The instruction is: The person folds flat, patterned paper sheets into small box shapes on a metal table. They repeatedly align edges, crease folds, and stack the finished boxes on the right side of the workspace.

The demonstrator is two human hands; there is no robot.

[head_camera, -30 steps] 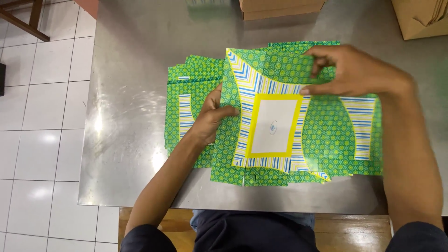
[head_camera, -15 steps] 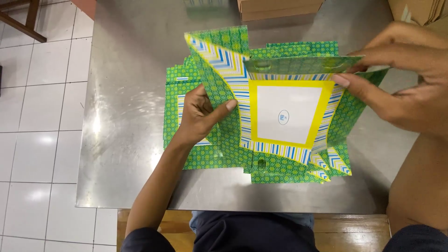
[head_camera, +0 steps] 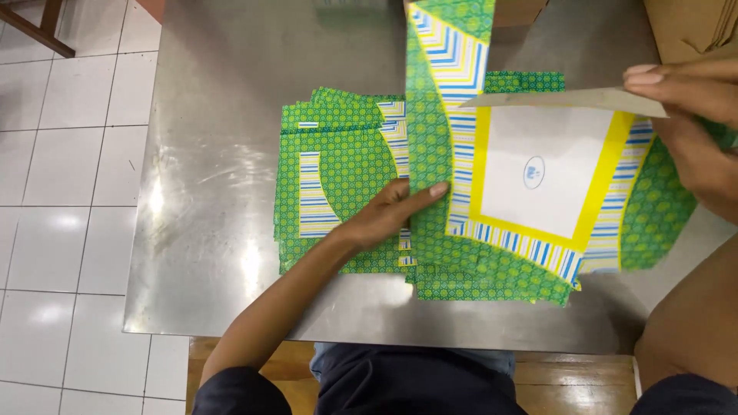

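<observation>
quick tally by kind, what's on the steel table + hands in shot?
Hands: 2 – left hand, right hand
Printed box blank being folded up: 1 – green, yellow and blue box blank
Stack of flat printed blanks: 1 – stack, sheet count not readable
Brown cardboard cartons at the table's far edge: 2 –
Total: 6

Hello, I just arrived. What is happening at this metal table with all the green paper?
A person is shaping a flat printed cardboard box blank, green with blue-striped bands and a yellow-framed white square. The left hand presses against its raised left flap, and the right hand holds the right side, near a grey flap that lies folded over the top. The blank is partly lifted off the steel table. A stack of flat blanks of the same print lies to the left beneath it.
</observation>
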